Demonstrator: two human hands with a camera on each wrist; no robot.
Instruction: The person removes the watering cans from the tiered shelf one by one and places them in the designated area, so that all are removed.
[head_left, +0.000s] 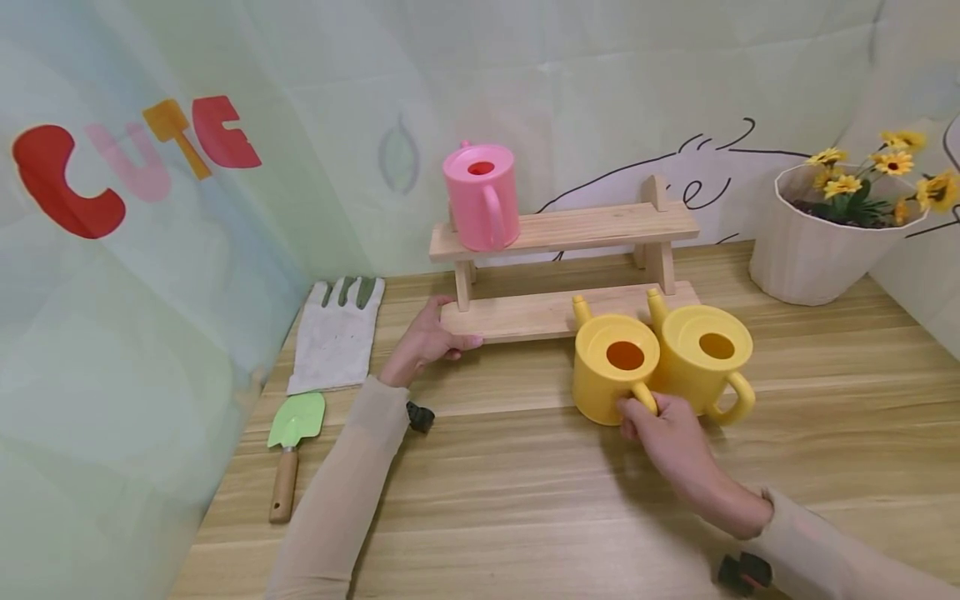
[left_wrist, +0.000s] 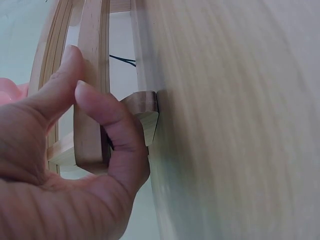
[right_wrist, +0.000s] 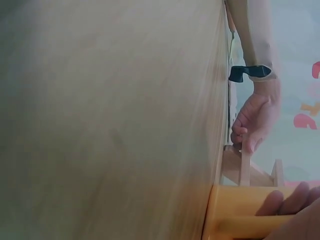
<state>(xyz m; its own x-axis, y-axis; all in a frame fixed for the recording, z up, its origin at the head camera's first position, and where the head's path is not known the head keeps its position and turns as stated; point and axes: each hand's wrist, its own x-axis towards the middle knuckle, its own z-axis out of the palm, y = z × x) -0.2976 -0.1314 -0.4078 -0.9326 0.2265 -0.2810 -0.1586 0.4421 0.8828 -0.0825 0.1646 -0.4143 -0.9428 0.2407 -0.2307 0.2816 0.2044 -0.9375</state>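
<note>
My left hand (head_left: 432, 337) grips the left end of the lower board of a two-tier wooden shelf (head_left: 525, 315); in the left wrist view the thumb and fingers of the hand (left_wrist: 100, 135) curl round the board end (left_wrist: 91, 120). My right hand (head_left: 667, 433) holds the handle of a yellow watering can (head_left: 600, 387), which stands in front of the lower board. Close on its right is a second yellow watering can (head_left: 693, 367). On the upper board's left end sits a pink watering can (head_left: 480, 204). In the right wrist view, fingers (right_wrist: 295, 200) lie round the yellow handle (right_wrist: 255, 226).
At the left of the wooden table (head_left: 487, 475) lie a white and green glove (head_left: 333, 342) and a green trowel (head_left: 296, 421) with a wooden handle. A white pot (head_left: 817, 250) with yellow flowers (head_left: 892, 162) stands at the back right. A printed cloth hangs behind the shelf.
</note>
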